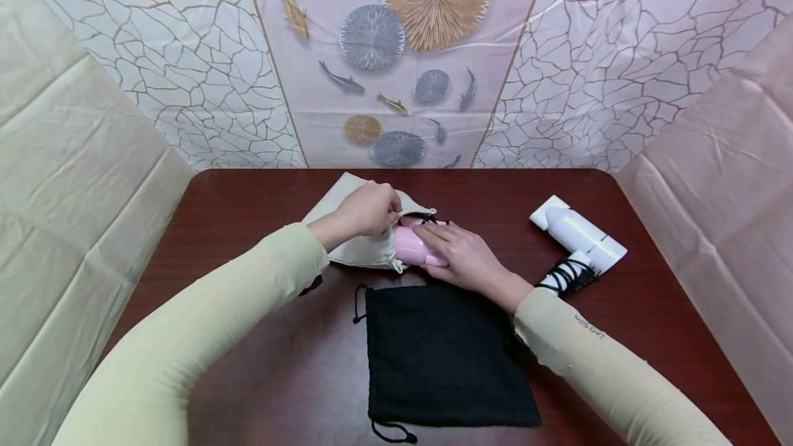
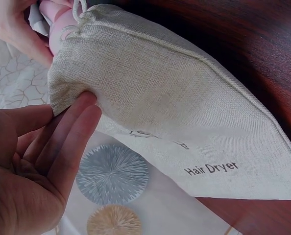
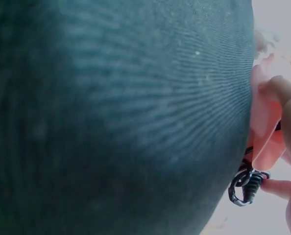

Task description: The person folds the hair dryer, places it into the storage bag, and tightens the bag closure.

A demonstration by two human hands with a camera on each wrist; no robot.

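A pink hair dryer [image 1: 410, 246] lies partly inside a beige drawstring bag [image 1: 362, 251], which is printed "Hair Dryer" in the left wrist view. My left hand [image 1: 369, 206] pinches the rim of the bag's mouth between thumb and fingers [image 2: 69, 139]. From the right, my right hand [image 1: 461, 253] grips the outer end of the dryer, its fingers across the top. Its black coiled cord end [image 3: 252, 187] shows by my fingers in the right wrist view. The part of the dryer within the bag is hidden.
A black drawstring bag [image 1: 446, 356] lies flat in front of my hands. At the right rests a white hair dryer [image 1: 585, 234] with a black cord [image 1: 565, 275] wound around its handle. A patterned cloth hangs behind the brown table [image 1: 260, 377]. Something dark and blurred fills most of the right wrist view.
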